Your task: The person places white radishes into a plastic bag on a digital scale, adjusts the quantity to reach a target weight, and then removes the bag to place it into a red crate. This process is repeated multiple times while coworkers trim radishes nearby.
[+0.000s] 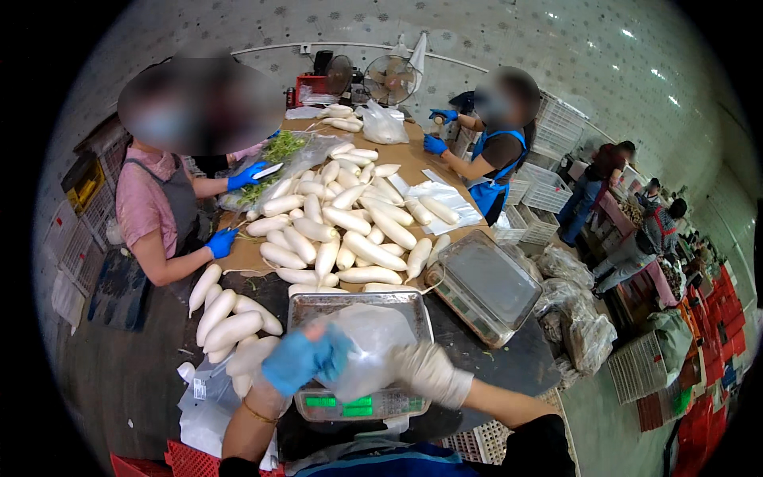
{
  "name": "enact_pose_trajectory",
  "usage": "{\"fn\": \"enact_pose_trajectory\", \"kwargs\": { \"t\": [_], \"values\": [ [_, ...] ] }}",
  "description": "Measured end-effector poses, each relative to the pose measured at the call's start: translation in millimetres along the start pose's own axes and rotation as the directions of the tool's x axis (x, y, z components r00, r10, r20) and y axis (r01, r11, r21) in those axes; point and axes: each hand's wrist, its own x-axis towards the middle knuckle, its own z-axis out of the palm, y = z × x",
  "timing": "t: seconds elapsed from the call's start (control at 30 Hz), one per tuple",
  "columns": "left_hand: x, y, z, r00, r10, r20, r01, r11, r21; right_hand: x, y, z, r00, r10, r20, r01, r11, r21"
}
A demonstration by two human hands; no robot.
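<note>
Head | plastic bag between left hand, right hand | over scale

A bag sits, seemingly, on the scale, radishes behind.

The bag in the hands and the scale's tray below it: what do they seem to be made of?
Bag: thin clear plastic film, by its wrinkles and see-through glossy look. Scale tray: probably stainless steel, by its dull grey sheen and raised rim.
</note>
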Motion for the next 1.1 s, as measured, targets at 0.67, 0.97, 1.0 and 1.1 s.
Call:
{"fn": "enact_pose_trajectory", "kwargs": {
  "t": [0.67, 0.97, 1.0, 1.1],
  "values": [
    [-9.9, -16.8, 29.7, 0.971, 0.142, 0.193, -0.197, 0.932, 0.305, 21.1, 9.0, -31.0, 0.928, 0.105, 0.356, -0.299, -0.357, 0.885],
    [-9.9, -15.6, 32.5, 0.966, 0.021, 0.257, -0.12, 0.918, 0.377, 31.0, 21.7, -39.7, 0.924, -0.026, 0.382, -0.368, -0.334, 0.868],
    [-8.5, -17.5, 31.8, 0.956, 0.06, 0.286, -0.182, 0.889, 0.42, 31.9, 20.5, -34.0, 0.932, -0.006, 0.363, -0.341, -0.358, 0.869],
    [-1.9, -22.4, 28.6, 0.927, 0.144, 0.347, -0.336, 0.729, 0.596, 34.5, 21.2, -32.9, 0.919, -0.036, 0.393, -0.382, -0.328, 0.864]
  ]
}}
